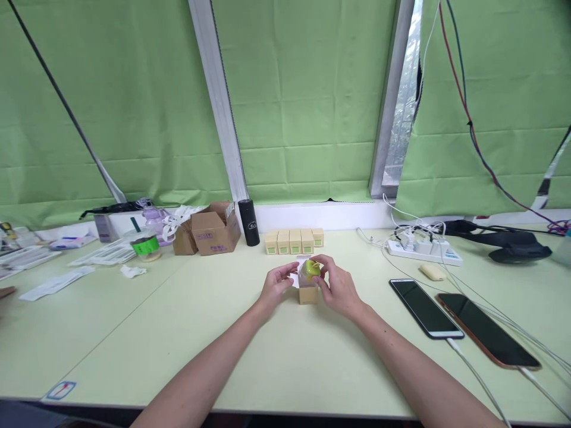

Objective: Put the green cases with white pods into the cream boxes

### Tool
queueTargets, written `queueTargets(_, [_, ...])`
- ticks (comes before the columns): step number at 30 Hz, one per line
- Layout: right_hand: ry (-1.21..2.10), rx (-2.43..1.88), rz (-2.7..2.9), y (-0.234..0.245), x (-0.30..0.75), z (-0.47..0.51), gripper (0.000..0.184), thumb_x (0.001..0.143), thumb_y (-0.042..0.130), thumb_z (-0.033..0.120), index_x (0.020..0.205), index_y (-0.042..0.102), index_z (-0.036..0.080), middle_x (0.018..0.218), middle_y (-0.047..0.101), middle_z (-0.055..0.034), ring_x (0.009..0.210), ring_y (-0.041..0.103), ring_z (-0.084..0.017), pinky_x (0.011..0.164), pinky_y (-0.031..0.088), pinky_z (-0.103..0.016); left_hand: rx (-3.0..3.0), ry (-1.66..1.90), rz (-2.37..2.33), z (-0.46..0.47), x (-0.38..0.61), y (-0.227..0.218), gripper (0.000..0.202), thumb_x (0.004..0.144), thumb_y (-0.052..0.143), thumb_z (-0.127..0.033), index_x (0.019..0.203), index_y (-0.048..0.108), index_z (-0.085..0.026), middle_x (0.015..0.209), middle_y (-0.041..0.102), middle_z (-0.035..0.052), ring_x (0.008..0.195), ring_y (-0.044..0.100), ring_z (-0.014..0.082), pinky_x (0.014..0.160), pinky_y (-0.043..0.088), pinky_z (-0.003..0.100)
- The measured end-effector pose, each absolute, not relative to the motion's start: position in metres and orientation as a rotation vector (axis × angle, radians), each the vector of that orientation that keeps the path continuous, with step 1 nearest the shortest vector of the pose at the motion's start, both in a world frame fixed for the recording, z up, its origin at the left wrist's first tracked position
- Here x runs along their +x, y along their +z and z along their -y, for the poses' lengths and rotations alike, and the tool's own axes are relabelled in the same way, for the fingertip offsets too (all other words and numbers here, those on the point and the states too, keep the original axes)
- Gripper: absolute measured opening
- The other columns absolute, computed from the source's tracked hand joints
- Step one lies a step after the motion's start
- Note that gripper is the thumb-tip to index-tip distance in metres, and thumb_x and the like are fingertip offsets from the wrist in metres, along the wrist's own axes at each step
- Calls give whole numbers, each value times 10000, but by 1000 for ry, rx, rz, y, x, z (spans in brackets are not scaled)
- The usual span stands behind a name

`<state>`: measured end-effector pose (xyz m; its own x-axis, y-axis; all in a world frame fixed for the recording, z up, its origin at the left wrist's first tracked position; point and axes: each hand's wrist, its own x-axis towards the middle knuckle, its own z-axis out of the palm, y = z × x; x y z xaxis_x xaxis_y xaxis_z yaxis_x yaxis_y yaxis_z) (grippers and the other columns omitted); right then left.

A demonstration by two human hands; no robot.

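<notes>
A small tan box [307,294] stands on the pale green table [187,321] in front of me. Over its open top sits a small yellow-green object [311,269]. My right hand [336,288] pinches that object from the right with thumb and fingers. My left hand [277,284] is at the box's left side, fingertips curled around a white flap or the box's upper edge. Behind them a row of several small cream boxes with green labels [294,241] stands near the wall.
Two phones [426,308] [488,337] on cables lie at the right, with a power strip [423,248] and black bag [508,242] behind. A black cylinder [248,222], cardboard boxes [214,229], a green-taped jar [146,246] and papers [53,282] fill the left.
</notes>
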<state>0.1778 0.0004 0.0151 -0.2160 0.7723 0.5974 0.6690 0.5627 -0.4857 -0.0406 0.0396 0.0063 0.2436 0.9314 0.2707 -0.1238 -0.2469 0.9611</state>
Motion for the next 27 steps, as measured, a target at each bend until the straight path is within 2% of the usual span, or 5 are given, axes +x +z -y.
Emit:
queueTargets(12, [206, -1145, 1977, 15, 177, 1, 353, 895, 593, 235, 1239, 520, 265, 1112, 711, -56, 877, 662, -232, 809, 487, -358, 1442, 1237, -814, -40, -41, 5, 521, 692, 745, -208, 1207, 772, -133, 1168, 769, 147, 1133, 683, 315, 978, 526, 422])
queueTargets(18, [292, -1136, 1952, 10, 175, 0, 296, 884, 603, 228, 1173, 564, 273, 1129, 697, -59, 881, 641, -224, 748, 494, -335, 1457, 1246, -825, -41, -41, 3, 529, 694, 745, -219, 1218, 769, -146, 1158, 772, 140, 1142, 677, 316, 972, 528, 419])
queueTargets(24, [293, -1092, 1919, 10, 171, 0, 151, 987, 505, 273, 1111, 590, 266, 1074, 704, -51, 859, 622, -211, 732, 470, -321, 1465, 1249, -854, -39, -40, 4, 535, 700, 741, -220, 1229, 765, -145, 1158, 768, 142, 1148, 671, 312, 984, 515, 415])
queueTargets(27, [288, -1133, 1874, 7, 168, -4, 174, 1026, 454, 284, 1064, 623, 271, 989, 711, -36, 838, 620, -209, 748, 466, -325, 1473, 1252, -851, -38, -40, 4, 531, 703, 732, -212, 1229, 766, -151, 1166, 767, 139, 1156, 668, 311, 984, 516, 411])
